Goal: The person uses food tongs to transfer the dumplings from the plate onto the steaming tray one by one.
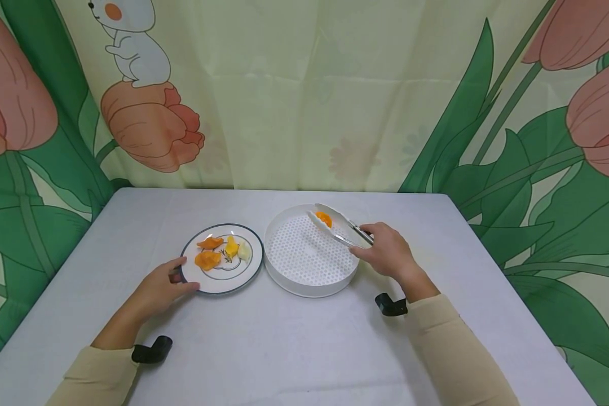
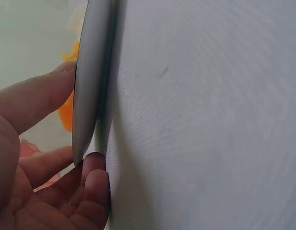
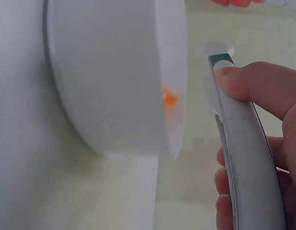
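Note:
My left hand (image 1: pixel 159 290) holds the near left rim of a white plate (image 1: pixel 223 289) with a dark blue edge, thumb above and fingers at the side. On the plate lie two orange pieces (image 1: pixel 207 260), a yellow piece (image 1: pixel 231 247) and a pale piece (image 1: pixel 244 251), perhaps food. My right hand (image 1: pixel 388 254) grips metal tongs (image 1: pixel 361 232) with white tips, their arms spread over a round white perforated tray (image 1: pixel 312 265). Between the tips in the head view shows an orange piece (image 1: pixel 323 219); the right wrist view has an orange piece (image 3: pixel 170 98) inside the tray wall, apart from the tongs.
A white cloth covers the table (image 1: pixel 284 349). Plate and tray stand side by side, almost touching. Behind the table hangs a printed curtain (image 1: pixel 294 101) with flowers and a white animal. Black camera mounts (image 1: pixel 152 349) stick out by both wrists.

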Demonstrator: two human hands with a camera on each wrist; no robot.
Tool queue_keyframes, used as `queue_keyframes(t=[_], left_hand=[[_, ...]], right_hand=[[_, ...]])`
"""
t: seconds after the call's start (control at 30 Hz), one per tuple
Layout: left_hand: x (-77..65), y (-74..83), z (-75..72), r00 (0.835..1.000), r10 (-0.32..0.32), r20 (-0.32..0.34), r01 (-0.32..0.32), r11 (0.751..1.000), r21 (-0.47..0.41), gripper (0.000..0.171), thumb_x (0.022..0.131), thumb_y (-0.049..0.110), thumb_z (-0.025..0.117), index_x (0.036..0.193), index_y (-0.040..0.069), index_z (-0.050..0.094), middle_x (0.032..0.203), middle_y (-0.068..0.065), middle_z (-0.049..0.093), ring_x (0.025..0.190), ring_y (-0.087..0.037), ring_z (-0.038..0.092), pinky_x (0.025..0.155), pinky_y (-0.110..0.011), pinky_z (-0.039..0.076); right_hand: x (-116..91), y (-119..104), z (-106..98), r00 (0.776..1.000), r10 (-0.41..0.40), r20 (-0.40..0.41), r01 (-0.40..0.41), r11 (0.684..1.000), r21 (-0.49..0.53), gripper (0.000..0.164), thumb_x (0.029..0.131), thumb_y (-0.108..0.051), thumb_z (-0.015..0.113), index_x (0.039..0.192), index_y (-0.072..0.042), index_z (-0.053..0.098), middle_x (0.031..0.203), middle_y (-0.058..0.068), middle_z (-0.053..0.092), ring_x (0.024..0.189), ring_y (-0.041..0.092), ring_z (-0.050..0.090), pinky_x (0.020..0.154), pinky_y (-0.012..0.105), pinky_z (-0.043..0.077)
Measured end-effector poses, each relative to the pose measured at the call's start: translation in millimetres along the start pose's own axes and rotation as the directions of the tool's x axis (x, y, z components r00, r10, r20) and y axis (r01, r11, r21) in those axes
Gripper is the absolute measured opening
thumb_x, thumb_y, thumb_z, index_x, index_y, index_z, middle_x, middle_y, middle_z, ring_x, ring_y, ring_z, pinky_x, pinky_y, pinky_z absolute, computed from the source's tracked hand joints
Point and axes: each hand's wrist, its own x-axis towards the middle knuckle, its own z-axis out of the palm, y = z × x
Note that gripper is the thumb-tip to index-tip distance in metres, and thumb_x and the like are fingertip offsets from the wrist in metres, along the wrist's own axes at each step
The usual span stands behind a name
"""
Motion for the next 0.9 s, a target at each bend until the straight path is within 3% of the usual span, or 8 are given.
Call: queue_keyframes(t=[0.17, 0.37, 0.6, 0.9], left_hand=[[-0.9, -0.7, 0.1, 1.000, 0.011, -0.002, -0.011, 1.000, -0.001, 0.090, 0.089, 0.034, 0.077, 0.155, -0.003, 0.027, 0.133, -0.036, 0.045, 0.116, -0.046, 0.047, 0.098, -0.056, 0.049], [-2.2, -0.1, 0.0, 1.000, 0.014, -0.009, -0.014, 1.000, 0.002, 0.089, 0.089, 0.032, 0.077, 0.154, -0.004, 0.028, 0.132, -0.036, 0.047, 0.115, -0.045, 0.048, 0.097, -0.055, 0.049], [1.2, 1.3, 0.7, 1.000, 0.002, -0.017, -0.002, 1.000, -0.001, 0.090, 0.088, 0.032, 0.078, 0.154, -0.003, 0.027, 0.132, -0.035, 0.046, 0.114, -0.044, 0.047, 0.098, -0.054, 0.049], [1.8, -1.3, 1.7, 1.000, 0.000, -0.016, 0.000, 1.000, -0.006, 0.091, 0.088, 0.032, 0.079, 0.154, -0.003, 0.028, 0.131, -0.035, 0.046, 0.114, -0.044, 0.047, 0.096, -0.052, 0.051]], right_hand=[[-6, -23, 4, 0.998, -0.051, 0.035, 0.050, 0.998, 0.025, 0.065, 0.087, -0.038, 0.074, 0.138, -0.001, 0.057, 0.133, 0.019, 0.058, 0.117, 0.036, 0.055, 0.093, 0.051, 0.049], [-10, -50, 13, 0.986, -0.147, 0.077, 0.145, 0.989, 0.027, 0.065, 0.086, -0.038, 0.076, 0.137, -0.003, 0.059, 0.129, 0.015, 0.061, 0.105, 0.028, 0.058, 0.087, 0.044, 0.051], [-14, -78, 25, 0.953, -0.285, 0.106, 0.284, 0.959, 0.019, 0.059, 0.086, -0.037, 0.075, 0.133, -0.005, 0.062, 0.125, 0.009, 0.064, 0.107, 0.024, 0.058, 0.090, 0.043, 0.050], [-9, -116, 45, 0.916, -0.353, 0.190, 0.364, 0.931, -0.026, 0.058, 0.085, -0.040, 0.075, 0.134, -0.011, 0.063, 0.121, 0.003, 0.063, 0.105, 0.019, 0.058, 0.083, 0.035, 0.052]])
